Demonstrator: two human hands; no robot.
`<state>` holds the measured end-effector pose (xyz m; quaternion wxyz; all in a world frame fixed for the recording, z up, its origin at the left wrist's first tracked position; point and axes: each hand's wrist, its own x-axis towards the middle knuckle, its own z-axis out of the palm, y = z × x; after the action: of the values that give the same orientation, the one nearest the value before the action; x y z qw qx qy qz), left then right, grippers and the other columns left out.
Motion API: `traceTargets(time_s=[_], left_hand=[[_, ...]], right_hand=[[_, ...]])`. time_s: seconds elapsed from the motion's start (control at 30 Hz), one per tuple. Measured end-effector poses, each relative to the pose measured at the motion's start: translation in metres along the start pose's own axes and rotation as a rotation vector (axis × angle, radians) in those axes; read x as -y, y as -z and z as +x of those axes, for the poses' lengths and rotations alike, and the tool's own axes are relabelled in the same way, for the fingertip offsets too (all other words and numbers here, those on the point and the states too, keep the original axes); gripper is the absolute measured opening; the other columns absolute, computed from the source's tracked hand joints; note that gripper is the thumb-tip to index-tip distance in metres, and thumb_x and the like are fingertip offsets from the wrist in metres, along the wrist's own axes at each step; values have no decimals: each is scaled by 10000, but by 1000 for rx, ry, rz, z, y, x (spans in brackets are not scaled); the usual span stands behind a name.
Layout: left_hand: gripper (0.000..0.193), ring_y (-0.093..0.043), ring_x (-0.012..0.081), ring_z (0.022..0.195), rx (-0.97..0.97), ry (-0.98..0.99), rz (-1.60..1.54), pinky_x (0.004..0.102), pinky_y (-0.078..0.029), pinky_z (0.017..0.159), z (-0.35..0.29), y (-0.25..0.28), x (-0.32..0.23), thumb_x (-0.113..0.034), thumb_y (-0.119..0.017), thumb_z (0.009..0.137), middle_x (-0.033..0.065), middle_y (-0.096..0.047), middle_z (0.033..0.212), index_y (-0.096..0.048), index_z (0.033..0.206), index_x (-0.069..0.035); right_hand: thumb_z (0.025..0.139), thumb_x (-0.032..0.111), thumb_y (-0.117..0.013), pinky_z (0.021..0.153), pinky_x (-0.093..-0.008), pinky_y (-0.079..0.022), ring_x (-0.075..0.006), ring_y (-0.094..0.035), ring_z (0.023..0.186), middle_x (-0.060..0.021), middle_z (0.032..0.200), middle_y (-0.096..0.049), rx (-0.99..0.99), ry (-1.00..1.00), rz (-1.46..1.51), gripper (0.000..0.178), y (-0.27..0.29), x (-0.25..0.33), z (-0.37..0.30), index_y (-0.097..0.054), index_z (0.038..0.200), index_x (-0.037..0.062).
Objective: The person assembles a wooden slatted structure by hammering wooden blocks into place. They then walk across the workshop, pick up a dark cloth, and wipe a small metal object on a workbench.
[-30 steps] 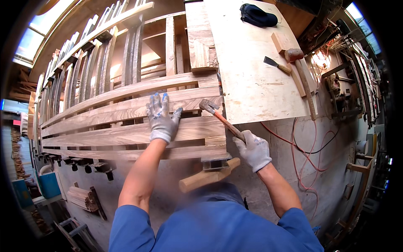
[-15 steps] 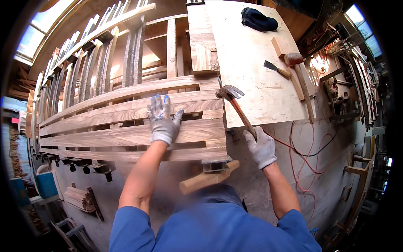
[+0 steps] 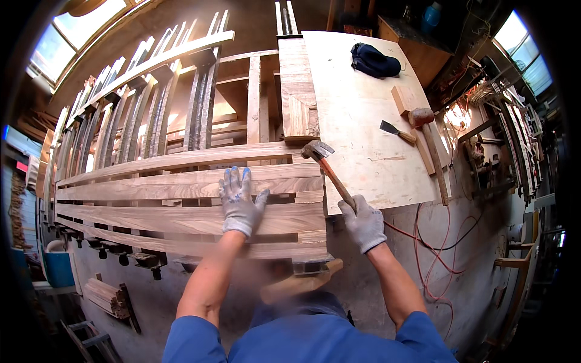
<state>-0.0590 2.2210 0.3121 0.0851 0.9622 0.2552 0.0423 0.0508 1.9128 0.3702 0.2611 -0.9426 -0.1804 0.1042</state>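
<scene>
My left hand (image 3: 240,206), in a pale work glove with bluish fingertips, lies flat with fingers spread on a slatted wooden frame (image 3: 145,213) near its right end. With my right hand (image 3: 363,225), also gloved, I grip a claw hammer (image 3: 337,181) by the lower handle. The hammer's metal head is raised by the frame's right end, close to the far rail. Whether it touches the wood I cannot tell. Between the grain-marked slats run narrow gaps. Below the near right corner, a wooden bar (image 3: 299,284) sits on a clamp, partly blurred.
Right of the frame, a plywood sheet (image 3: 369,139) bears a dark cap (image 3: 375,60), a putty knife (image 3: 398,131), a mallet (image 3: 428,139) and wood blocks. Clamp bars (image 3: 196,115) stretch away beyond the frame. Red hoses (image 3: 433,266) lie on the floor at right, bundled sticks (image 3: 108,296) at left.
The view has tilted up, so the frame and board sit lower in the picture. The hammer head has shifted slightly left and away from me, closer to the frame's end. My left hand stays on the slats.
</scene>
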Motion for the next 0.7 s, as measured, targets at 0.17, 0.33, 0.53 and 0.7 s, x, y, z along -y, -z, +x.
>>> traceTargets(time_s=[0.17, 0.33, 0.53, 0.7], left_hand=[[832, -205, 422, 1605, -78, -29, 6, 577, -107, 1302, 0, -5, 2, -537, -660, 971, 254, -276, 1712, -423, 1619, -72], [829, -206, 420, 1604, -95, -34, -18, 575, -110, 1302, 0, -8, 3, -536, -662, 969, 250, -279, 1711, -428, 1616, -75], [836, -203, 419, 1605, -88, -28, -9, 575, -108, 1301, 1, -8, 4, -543, -662, 969, 242, -276, 1713, -419, 1622, -80], [835, -202, 422, 1604, -87, -31, -14, 575, -109, 1300, 0, -7, 3, -543, -662, 970, 238, -276, 1715, -421, 1620, -79]], right_hand=[[1036, 440, -632, 682, -571, -535, -455, -702, 742, -206, 760, -708, 2, 96, -87, 342, -9, 12, 18, -602, 1025, 100], [1047, 452, -611, 678, -582, -527, -458, -693, 725, -205, 748, -702, 25, 113, -158, 348, -13, 11, 27, -593, 1044, 105], [1049, 457, -608, 675, -578, -526, -455, -689, 714, -203, 738, -694, 18, 142, -185, 352, -15, 8, 26, -598, 1037, 105], [1046, 463, -613, 655, -570, -523, -452, -687, 708, -200, 732, -690, 15, 112, -126, 354, -12, 5, 25, -593, 1033, 109]])
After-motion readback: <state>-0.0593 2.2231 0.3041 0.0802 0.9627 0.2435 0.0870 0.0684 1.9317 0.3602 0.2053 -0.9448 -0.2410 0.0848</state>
